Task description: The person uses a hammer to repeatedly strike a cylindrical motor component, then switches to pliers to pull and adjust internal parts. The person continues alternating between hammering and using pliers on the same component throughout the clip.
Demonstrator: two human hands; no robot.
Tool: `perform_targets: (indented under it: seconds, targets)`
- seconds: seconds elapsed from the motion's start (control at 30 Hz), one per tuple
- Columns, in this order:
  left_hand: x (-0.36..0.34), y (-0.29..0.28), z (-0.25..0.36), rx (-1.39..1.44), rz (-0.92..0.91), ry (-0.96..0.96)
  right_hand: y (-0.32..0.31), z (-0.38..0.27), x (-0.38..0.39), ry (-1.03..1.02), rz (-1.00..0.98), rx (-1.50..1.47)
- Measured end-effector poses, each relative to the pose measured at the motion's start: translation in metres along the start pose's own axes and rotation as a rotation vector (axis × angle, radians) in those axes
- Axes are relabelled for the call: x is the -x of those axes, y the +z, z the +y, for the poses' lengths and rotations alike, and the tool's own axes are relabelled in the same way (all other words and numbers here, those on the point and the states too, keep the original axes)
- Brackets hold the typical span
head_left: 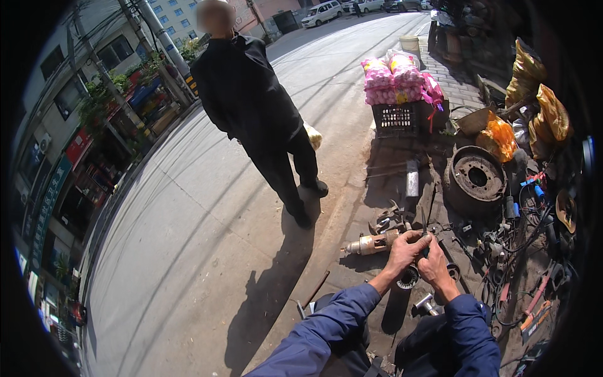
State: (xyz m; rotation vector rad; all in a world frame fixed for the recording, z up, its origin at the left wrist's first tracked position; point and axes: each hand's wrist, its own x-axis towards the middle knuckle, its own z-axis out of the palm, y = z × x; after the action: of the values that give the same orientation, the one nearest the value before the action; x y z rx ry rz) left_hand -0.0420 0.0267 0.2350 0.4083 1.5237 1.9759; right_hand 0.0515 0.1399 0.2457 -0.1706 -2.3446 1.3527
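Observation:
My left hand (pixel 406 250) and my right hand (pixel 434 259) meet in front of me, fingers closed and thumbs close together. In my right hand is a slim tool with thin dark tips (pixel 423 218) pointing away and a bit of dark green at the grip; its exact kind is hard to see. What my left fingertips pinch is hidden. Just left of my hands lies a stripped metal power-tool body (pixel 372 244), dirty and tan-grey. Below them is a round ribbed metal part (pixel 407 277), with a dark ring (pixel 453 271) to the right and a silver hammer-like head (pixel 427 305) nearer me.
A rusty wheel drum (pixel 477 177), tangled cables and hand tools (pixel 534 320) crowd the right. A silver cylinder (pixel 412 178) lies ahead. Farther off, pink net bags (pixel 396 81) sit on a black crate (pixel 396 119). A person in dark clothes (pixel 251 100) stands on the road at left.

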Motion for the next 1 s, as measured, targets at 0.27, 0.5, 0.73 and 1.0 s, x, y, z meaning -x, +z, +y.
perform_targets:
  seconds: [0.27, 0.5, 0.73, 1.0]
  targets:
    - [0.001, 0.002, 0.006, -0.010, -0.001, -0.053, -0.002, 0.002, 0.001, 0.041, -0.018, -0.028]
    - [0.004, 0.000, 0.009, -0.033, 0.008, 0.002, -0.002, -0.005, 0.004, 0.033, -0.018, -0.024]
    - [0.007, 0.004, 0.018, -0.035, 0.008, 0.062, -0.003, -0.010, 0.003, 0.049, -0.034, -0.041]
    - [0.011, 0.006, 0.024, -0.040, 0.007, 0.053, -0.004, -0.006, 0.005, 0.011, -0.037, -0.011]
